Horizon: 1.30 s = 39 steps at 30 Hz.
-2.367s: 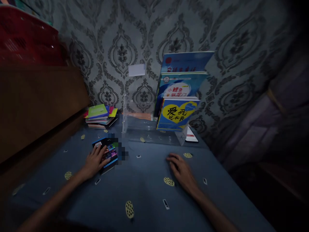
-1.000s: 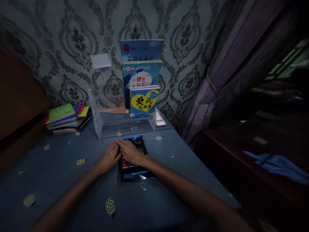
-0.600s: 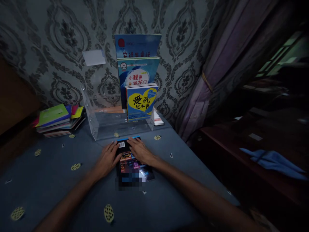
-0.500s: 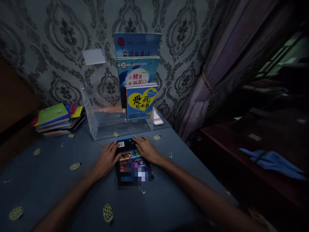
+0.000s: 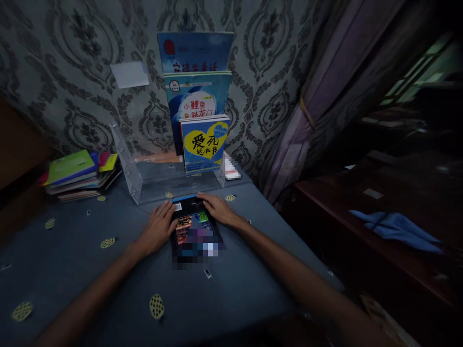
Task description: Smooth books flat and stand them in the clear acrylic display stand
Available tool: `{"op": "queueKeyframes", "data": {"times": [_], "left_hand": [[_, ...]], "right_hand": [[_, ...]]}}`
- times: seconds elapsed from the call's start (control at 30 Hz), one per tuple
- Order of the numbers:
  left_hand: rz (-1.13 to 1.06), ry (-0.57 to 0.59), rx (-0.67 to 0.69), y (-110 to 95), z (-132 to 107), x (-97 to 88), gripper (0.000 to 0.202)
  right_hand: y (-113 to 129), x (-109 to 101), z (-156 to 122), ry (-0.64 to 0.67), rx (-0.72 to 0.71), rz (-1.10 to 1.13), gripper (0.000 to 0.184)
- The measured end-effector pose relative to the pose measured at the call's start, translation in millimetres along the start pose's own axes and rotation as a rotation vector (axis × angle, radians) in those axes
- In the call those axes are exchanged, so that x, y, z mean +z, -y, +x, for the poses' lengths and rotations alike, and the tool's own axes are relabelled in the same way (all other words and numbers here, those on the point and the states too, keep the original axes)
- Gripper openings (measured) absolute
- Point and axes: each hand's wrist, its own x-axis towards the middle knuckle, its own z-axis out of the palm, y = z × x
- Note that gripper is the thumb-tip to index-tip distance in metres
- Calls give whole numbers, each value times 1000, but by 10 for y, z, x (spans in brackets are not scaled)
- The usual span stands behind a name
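A dark book [image 5: 197, 232] with a blue top edge, a barcode and small colourful pictures lies on the table; its lower part is pixelated. My left hand [image 5: 158, 226] rests along its left side, fingers stretched forward and the thumb at the edge of the cover. At the upper right corner and right side lies my right hand [image 5: 219, 210], its fingers extended towards the top edge. Both hands touch the book from the sides, neither visibly wrapped round it. Just behind, a clear acrylic stand [image 5: 162, 185] holds a blue book with a yellow heart [image 5: 206, 144].
Two taller blue books [image 5: 197, 53] stand behind the heart book. To the left is a stack of colourful books [image 5: 72, 166]. The patterned cloth covers the table [image 5: 119, 284]. A tied purple curtain [image 5: 307, 111] hangs at right, near blue fabric [image 5: 394, 229] on a dark red surface.
The whole view has shifted a little, so things appear higher and further left. Both hands stay at the book's sides, the left fingers now closer together.
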Motion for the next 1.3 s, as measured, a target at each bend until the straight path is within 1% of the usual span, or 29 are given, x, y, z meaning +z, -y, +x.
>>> {"op": "queueKeyframes", "data": {"times": [0.13,0.23,0.4,0.53,0.73,1.1,1.2,1.3], "left_hand": [[-76,90,87,-32,132,-40,52],[-115,145,152,-131,308,-55,52],[-112,191,248,-351,589,-48,50],[-113,204,314,-470,664,-43,49],[-140,238,419,-588,549,-78,48],[-247,330,599,-868,112,-263,45],[-257,355,628,-926,50,-311,45],[-269,376,627,-963,41,-346,46]], "right_hand": [[-47,-32,-2,5,18,68,43],[-72,-67,23,22,18,159,43],[-42,-152,39,21,39,320,47],[-14,-181,30,44,46,338,47],[-19,-152,36,57,26,298,51],[2,-111,13,52,0,170,54],[0,-102,9,48,-7,142,53],[14,-100,-5,47,-17,112,50]]}}
